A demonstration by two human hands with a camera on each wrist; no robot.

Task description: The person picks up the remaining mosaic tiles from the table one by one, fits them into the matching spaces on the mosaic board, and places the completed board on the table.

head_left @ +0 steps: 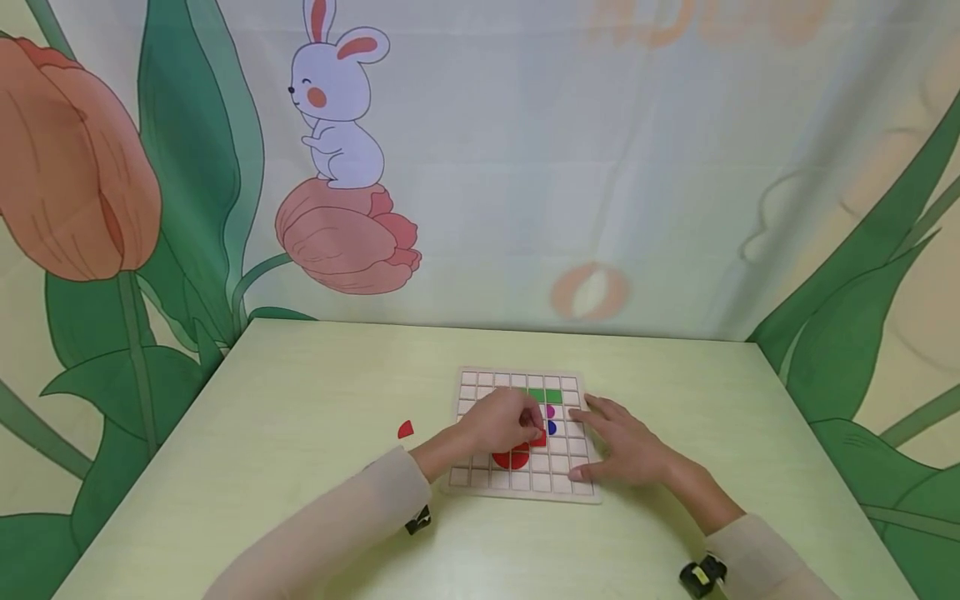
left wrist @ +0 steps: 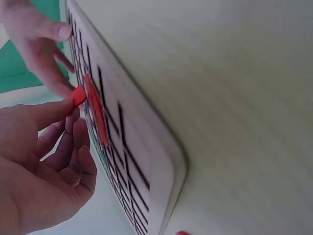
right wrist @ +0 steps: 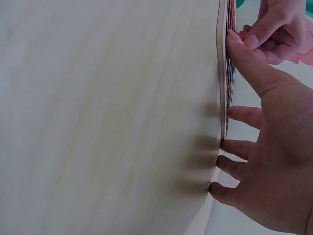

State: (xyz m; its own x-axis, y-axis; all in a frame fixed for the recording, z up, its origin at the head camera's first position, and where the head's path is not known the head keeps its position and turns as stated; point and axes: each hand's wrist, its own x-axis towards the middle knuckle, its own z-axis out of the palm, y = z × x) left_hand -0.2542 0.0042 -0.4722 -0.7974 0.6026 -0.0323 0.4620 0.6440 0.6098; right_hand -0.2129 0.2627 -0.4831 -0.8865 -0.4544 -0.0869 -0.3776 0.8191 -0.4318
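Observation:
A pale wooden board (head_left: 561, 483) with a grid of square cells lies on the table. Over its middle, my left hand (head_left: 498, 421) pinches a small red piece (left wrist: 78, 96) between thumb and finger, tilted against or just above the grid. Red rounded pieces (head_left: 512, 457) lie on the board just nearer me. Beyond the fingers are a green strip (head_left: 553, 396), a magenta piece (head_left: 551, 411) and a blue piece (head_left: 552, 427), partly covered by the hand. My right hand (head_left: 630, 442) rests along the board's right edge, fingers spread, thumb on the near right cells.
A loose red quarter-round piece (head_left: 406, 429) lies on the light table (head_left: 322, 375) left of the board. Behind the table hangs a cloth (head_left: 495, 167) printed with tulips and a rabbit. Each wrist carries a black strapped device (head_left: 703, 575).

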